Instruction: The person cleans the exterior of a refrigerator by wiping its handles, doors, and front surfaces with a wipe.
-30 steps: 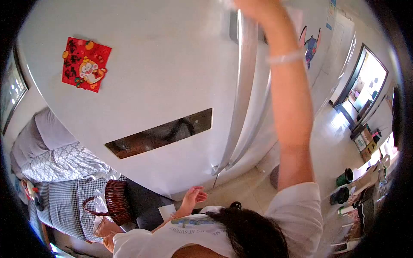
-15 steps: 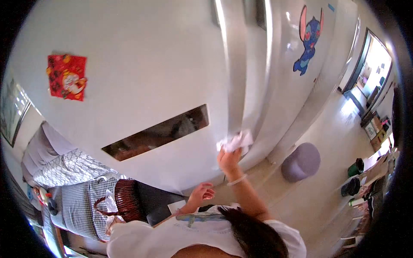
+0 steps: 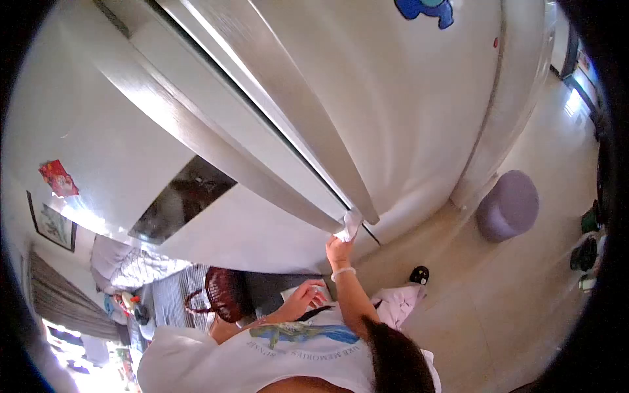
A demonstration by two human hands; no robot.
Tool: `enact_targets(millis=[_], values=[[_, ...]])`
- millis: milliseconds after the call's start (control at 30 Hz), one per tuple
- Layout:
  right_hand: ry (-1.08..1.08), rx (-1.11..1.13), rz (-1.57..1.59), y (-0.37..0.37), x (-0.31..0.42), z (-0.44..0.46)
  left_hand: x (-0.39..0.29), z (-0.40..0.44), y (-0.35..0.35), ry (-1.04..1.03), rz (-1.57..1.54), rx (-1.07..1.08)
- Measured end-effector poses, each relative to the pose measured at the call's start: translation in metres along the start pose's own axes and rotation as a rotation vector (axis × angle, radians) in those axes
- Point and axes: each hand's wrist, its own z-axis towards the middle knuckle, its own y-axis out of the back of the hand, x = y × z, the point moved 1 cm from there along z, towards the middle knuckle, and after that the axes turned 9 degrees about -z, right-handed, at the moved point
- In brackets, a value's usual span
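A crumpled pale cloth (image 3: pixel 351 224) is gripped in my right hand (image 3: pixel 339 250). It presses into the gap between the lower ends of the two long handles on a white double-door fridge (image 3: pixel 419 118). The left handle (image 3: pixel 196 131) ends right beside the cloth, and the right handle (image 3: pixel 295 98) ends just past it. My left hand (image 3: pixel 305 299) hangs in front of my shirt, fingers loosely bent and apart, with nothing in it. A dark glossy panel (image 3: pixel 182 198) is set in the left door.
On the pale tiled floor to the right stands a purple round stool (image 3: pixel 508 206). A brown woven basket (image 3: pixel 225 295) with a handle is at lower left, near a sofa (image 3: pixel 164 295). A red picture (image 3: pixel 59 178) and a blue cartoon sticker (image 3: pixel 426 10) are on the fridge doors.
My view has turned and come closer to the door handles. The right hand has moved with the cloth from the left handle's lower part to the gap at the handle ends.
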Motion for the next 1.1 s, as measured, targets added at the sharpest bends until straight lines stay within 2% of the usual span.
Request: enact_targets(millis=[33, 67, 133, 200, 267, 300, 367, 467, 533, 600, 667, 733, 833, 900, 1000, 1100], values=[[-0.010, 0.042, -0.071, 0.000, 0.002, -0.007, 0.006, -0.003, -0.004, 0.011, -0.005, -0.007], [-0.002, -0.036, 0.085, 0.013, 0.012, 0.001, 0.009, -0.005, -0.007, 0.028, -0.060, 0.010], [0.130, 0.083, 0.156, 0.034, 0.023, 0.001, 0.002, -0.004, -0.015, 0.028, -0.047, 0.027], [0.357, 0.004, 0.161, 0.065, 0.052, 0.020, 0.004, 0.001, -0.018, -0.019, -0.159, 0.050], [0.375, -0.100, 0.200, 0.100, 0.094, 0.049, 0.019, 0.010, -0.013, -0.107, -0.343, 0.100], [0.397, -0.143, 0.188, 0.115, 0.111, 0.068, 0.000, 0.005, -0.021, -0.163, -0.293, 0.112], [0.459, -0.220, 0.109, 0.152, 0.156, 0.132, 0.012, 0.023, -0.009, -0.032, -0.424, 0.224], [0.565, -0.333, 0.031, 0.196, 0.226, 0.220, -0.021, 0.013, -0.025, -0.107, -0.161, 0.103], [0.663, -0.448, 0.109, 0.207, 0.251, 0.256, -0.017, 0.024, -0.026, -0.122, -0.178, 0.109], [0.619, -0.405, 0.066, 0.200, 0.229, 0.244, -0.018, 0.022, -0.029, -0.121, -0.159, 0.123], [0.459, -0.229, -0.002, 0.173, 0.179, 0.209, -0.027, 0.026, -0.034, -0.134, -0.185, 0.143], [0.267, 0.001, 0.082, 0.159, 0.130, 0.169, -0.029, 0.028, -0.033, -0.198, -0.117, 0.162], [0.381, -0.289, 0.033, 0.153, 0.133, 0.168, -0.026, 0.029, -0.032, -0.151, -0.152, 0.149], [0.553, -0.315, 0.010, 0.178, 0.175, 0.203, -0.027, 0.033, -0.031, -0.155, -0.148, 0.140], [0.608, -0.310, 0.049, 0.199, 0.218, 0.231, -0.029, 0.032, -0.029, -0.143, -0.096, 0.152], [0.623, -0.318, -0.012, 0.189, 0.192, 0.223, -0.037, 0.044, -0.032, -0.198, -0.142, 0.194]])
